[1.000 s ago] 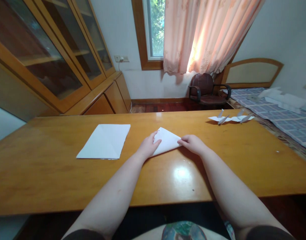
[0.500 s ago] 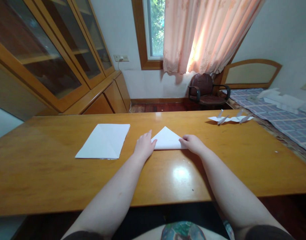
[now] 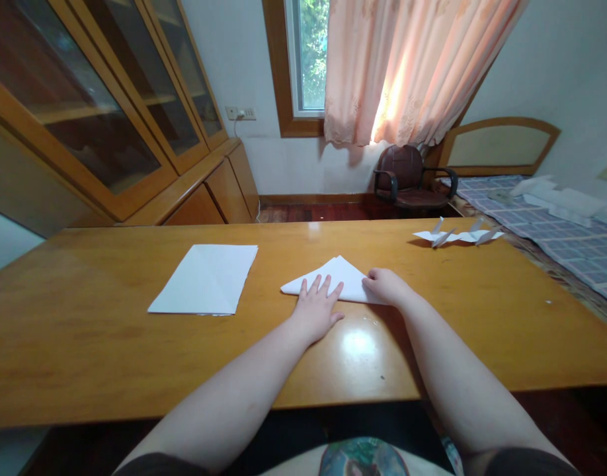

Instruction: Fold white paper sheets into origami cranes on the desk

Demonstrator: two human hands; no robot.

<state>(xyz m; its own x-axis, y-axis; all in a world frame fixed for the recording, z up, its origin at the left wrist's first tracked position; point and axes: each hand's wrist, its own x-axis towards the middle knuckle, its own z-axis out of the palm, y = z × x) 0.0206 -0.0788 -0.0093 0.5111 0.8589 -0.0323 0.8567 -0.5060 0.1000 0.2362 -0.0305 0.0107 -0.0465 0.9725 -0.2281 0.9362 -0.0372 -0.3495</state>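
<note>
A sheet of white paper, folded into a triangle, lies on the table in front of me with its point away from me. My left hand rests on the near folded edge, palm down, fingers spread. At the paper's right corner, my right hand is closed, with the corner gripped between thumb and fingers. That corner is partly hidden by the hand.
Left of my hands lies a stack of white square paper on the wooden table. Folded paper cranes stand at the far right. Beyond the table are an armchair, a bed and a glass-door cabinet.
My left hand has let go of the left corner and moved right, flattening onto the near edge. The folded paper has turned slightly, and its left corner now shows. My right hand stays at its corner.
</note>
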